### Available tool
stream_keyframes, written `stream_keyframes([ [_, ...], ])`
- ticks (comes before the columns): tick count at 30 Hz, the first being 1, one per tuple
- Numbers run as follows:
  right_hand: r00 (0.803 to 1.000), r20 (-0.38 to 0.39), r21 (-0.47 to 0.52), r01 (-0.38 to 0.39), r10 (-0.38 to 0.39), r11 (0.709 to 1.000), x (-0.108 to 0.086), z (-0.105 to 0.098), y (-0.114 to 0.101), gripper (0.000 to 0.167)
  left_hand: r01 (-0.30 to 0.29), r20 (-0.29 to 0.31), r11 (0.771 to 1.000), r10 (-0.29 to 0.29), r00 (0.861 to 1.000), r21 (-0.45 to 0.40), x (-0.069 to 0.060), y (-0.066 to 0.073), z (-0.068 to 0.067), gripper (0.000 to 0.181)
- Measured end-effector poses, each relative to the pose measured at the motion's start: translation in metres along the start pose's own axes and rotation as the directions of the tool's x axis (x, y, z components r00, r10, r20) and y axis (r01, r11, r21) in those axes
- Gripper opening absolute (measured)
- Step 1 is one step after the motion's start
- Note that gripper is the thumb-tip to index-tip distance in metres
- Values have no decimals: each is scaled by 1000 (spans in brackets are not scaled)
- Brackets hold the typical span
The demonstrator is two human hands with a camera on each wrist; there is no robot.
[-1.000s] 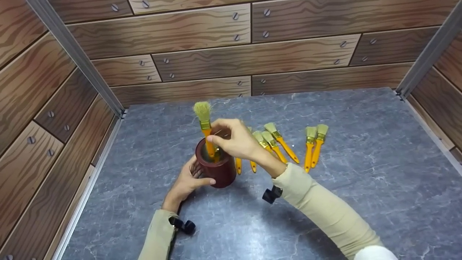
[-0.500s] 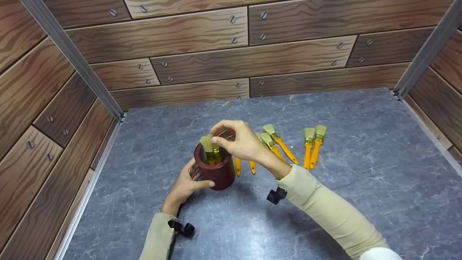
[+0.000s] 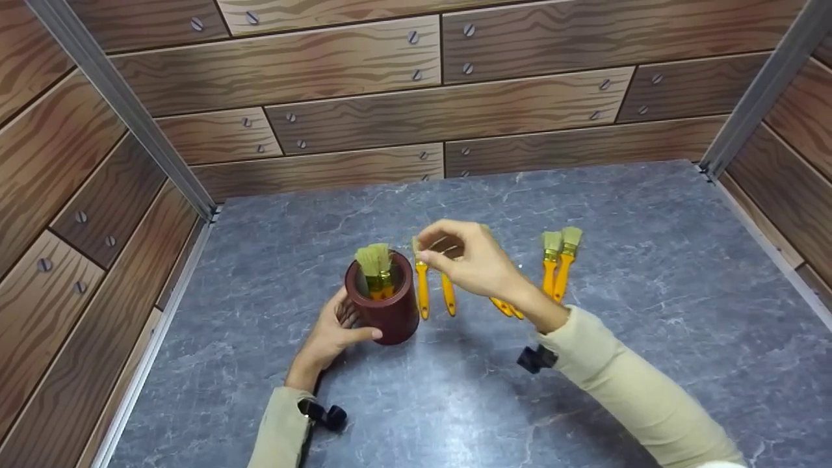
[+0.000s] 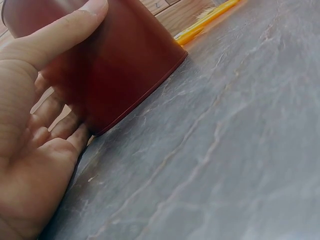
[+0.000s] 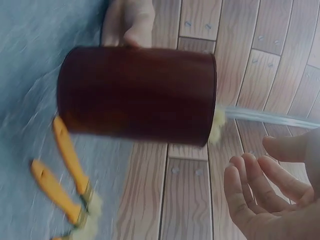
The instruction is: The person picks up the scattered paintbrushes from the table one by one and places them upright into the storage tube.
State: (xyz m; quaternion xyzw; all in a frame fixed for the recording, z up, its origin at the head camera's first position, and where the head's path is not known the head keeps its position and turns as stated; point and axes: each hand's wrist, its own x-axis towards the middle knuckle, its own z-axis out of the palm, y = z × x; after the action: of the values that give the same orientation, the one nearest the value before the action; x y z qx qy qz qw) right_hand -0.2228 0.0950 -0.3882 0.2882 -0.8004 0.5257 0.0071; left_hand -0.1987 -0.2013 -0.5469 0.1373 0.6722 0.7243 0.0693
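Observation:
My left hand [image 3: 328,335] grips a dark red cylindrical cup [image 3: 395,320] from its left side, thumb across the front; the left wrist view shows the cup [image 4: 130,65] standing on the table. Paintbrushes [image 3: 374,262] stand in it, bristles up, showing above the rim. My right hand [image 3: 478,263] hovers just right of the cup, over loose paintbrushes. In the right wrist view this hand [image 5: 270,195] has nothing between thumb and fingers. One paintbrush [image 3: 423,292] and another paintbrush [image 3: 449,298] lie beneath its fingertips, partly covered. The hand and wrist hide most of several others.
Farther right, two paintbrushes [image 3: 550,266] with orange handles lie side by side on the grey marbled table [image 3: 650,260]. Wood-patterned walls [image 3: 364,117] enclose the back and sides of the table.
The paintbrush that my right hand held has gone down into the cup and been let go. That hand has then moved right, over the loose paintbrushes. My left hand keeps its grip.

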Motion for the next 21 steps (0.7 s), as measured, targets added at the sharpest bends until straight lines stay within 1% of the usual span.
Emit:
stream_keyframes([
  [5, 999, -27, -11, -42, 42, 999, -10, -17, 12, 16, -1, -4, 1000, 1, 1000, 0, -1, 1, -2, 109],
  [11, 996, -51, -65, -75, 72, 995, -22, -36, 30, 18, -3, -3, 1000, 3, 1000, -7, 0, 1, -1, 114],
  [14, 994, -71, -99, -92, 85, 991, -29, -46, 41, 20, -2, -4, 1000, 2, 1000, -11, 0, -1, -2, 115],
  [18, 989, -99, -138, -122, 108, 983, -38, -61, 58, 21, -13, 5, 1000, 13, 1000, -12, 0, -3, -2, 112],
  [21, 985, -120, -150, -144, 127, 978, -47, -73, 72, 21, -14, 12, 1000, 15, 1000, -3, 0, -4, -1, 110],
])
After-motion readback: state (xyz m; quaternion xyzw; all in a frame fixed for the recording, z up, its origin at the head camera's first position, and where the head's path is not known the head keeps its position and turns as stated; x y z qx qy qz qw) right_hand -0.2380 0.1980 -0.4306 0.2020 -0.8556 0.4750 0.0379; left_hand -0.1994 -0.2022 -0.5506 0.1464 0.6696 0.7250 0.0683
